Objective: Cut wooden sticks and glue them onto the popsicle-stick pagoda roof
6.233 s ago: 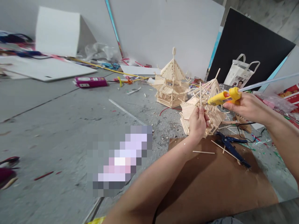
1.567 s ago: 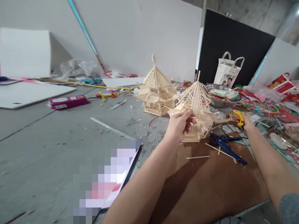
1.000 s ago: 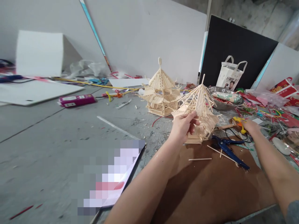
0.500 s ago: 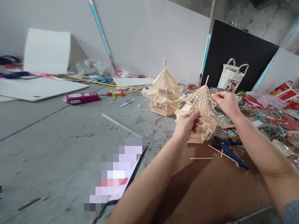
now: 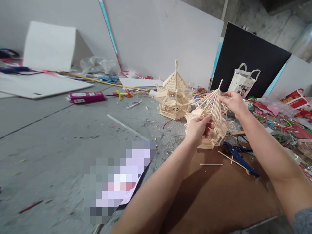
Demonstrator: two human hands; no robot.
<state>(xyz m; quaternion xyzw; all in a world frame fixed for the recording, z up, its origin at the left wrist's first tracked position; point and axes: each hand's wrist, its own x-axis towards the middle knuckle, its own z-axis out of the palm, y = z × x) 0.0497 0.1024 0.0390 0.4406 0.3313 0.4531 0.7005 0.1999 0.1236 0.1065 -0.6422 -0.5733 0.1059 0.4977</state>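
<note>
A pagoda model of thin wooden sticks (image 5: 215, 109) stands at the brown board's far edge, its pointed roof only partly covered, with gaps between sticks. My left hand (image 5: 198, 128) is closed on the lower edge of this roof, its fingertips partly hidden. High on the roof's right side, near the peak, my right hand (image 5: 235, 102) pinches a thin wooden stick against the other sticks; the fingers cover much of it. Behind and to the left stands a second stick pagoda (image 5: 175, 86) with a fully covered roof and a looped finial. Blue cutting pliers (image 5: 240, 159) lie below my right forearm.
Loose sticks, one a short stick (image 5: 211, 164), lie on the brown board (image 5: 207, 201). A purple box (image 5: 86, 97) and a clear glue stick (image 5: 126, 126) are on the grey floor. Clutter lines the right, near a white bag (image 5: 241, 79). A blurred-out screen (image 5: 136, 159) sits left.
My right hand has moved up and inward, from the roof's right side to near its peak. My left hand keeps its hold. The whole view has shifted slightly.
</note>
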